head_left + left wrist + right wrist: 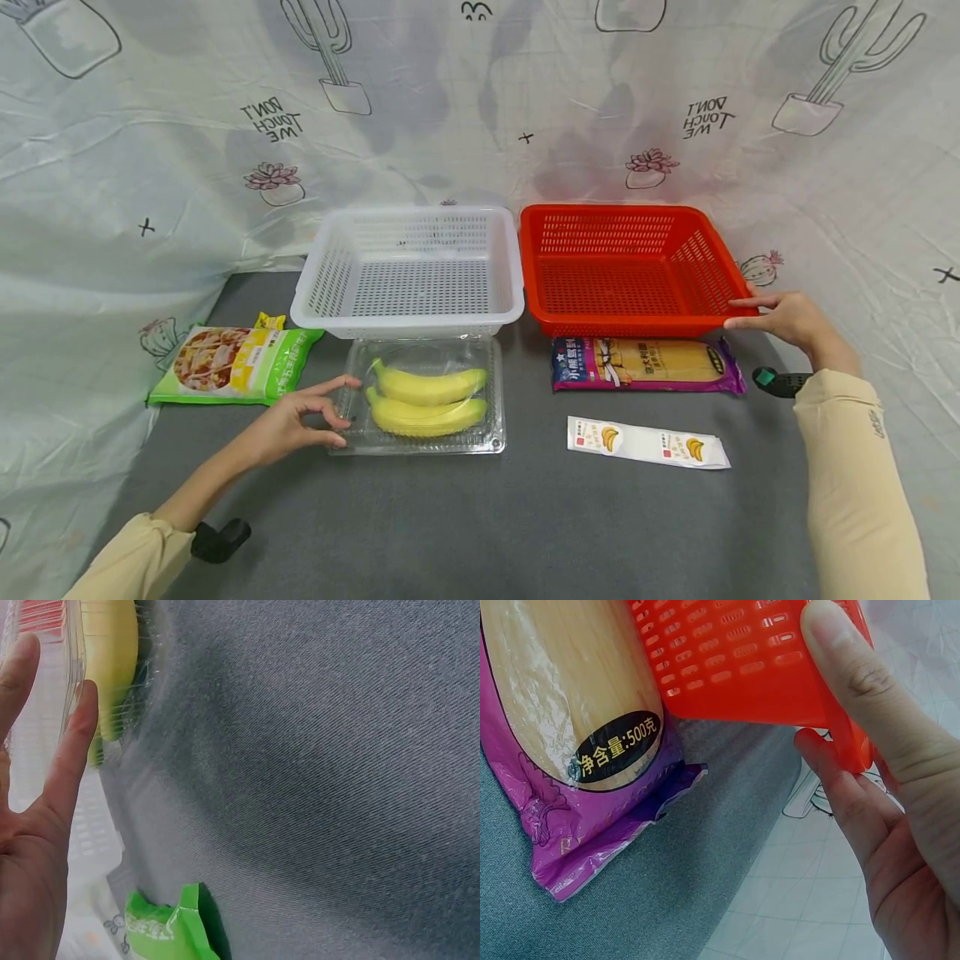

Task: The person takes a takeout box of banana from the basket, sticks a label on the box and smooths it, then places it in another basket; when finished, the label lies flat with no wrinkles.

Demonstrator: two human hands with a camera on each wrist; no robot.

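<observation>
A clear plastic clamshell box [491,421] with two bananas [427,417] inside lies on the dark grey table. My left hand [296,421] is at the box's left side, its thumb and fingers spread apart and the tips at the edge. In the left wrist view, the thumb [71,750] lies straight along the rim. My right hand [798,321] pinches the near right corner of a red basket [637,321]. The right wrist view shows the thumb [847,656] above the basket's rim and fingers beneath it.
Left of the red basket stands a white basket [405,321]. A purple noodle packet [652,364] lies before the red one, with a strip of banana labels [647,443] nearer. A green food bag [240,364] lies at left. Patterned cloth [480,108] hangs behind.
</observation>
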